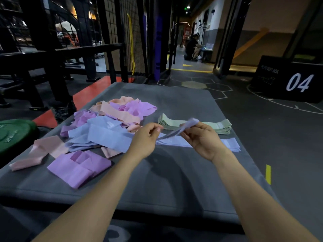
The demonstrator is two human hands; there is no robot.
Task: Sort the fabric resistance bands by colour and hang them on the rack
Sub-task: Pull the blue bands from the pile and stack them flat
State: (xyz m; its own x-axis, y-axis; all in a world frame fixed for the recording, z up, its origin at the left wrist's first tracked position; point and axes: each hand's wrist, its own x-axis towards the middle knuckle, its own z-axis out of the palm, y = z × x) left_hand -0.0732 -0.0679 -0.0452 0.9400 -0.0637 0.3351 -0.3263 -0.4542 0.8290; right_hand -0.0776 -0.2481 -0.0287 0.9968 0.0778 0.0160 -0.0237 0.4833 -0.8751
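This is a gym. A green weight plate (12, 133) lies at nine o'clock, a black plyo box (286, 79) marked "04" stands at two o'clock, and a dark steel rack frame (52, 55) fills ten o'clock. Rubber flooring (201, 84) with painted hexagons runs toward twelve o'clock, beyond a grey padded mat (157, 180).

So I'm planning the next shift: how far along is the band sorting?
Done: a neat green stack and a flat pale blue stack lie on the mat. In hand: the left hand and right hand hold a pale blue band over its stack. Left: the mixed pile of purple, peach, pink and blue. Nothing sorted hangs on a rack yet.
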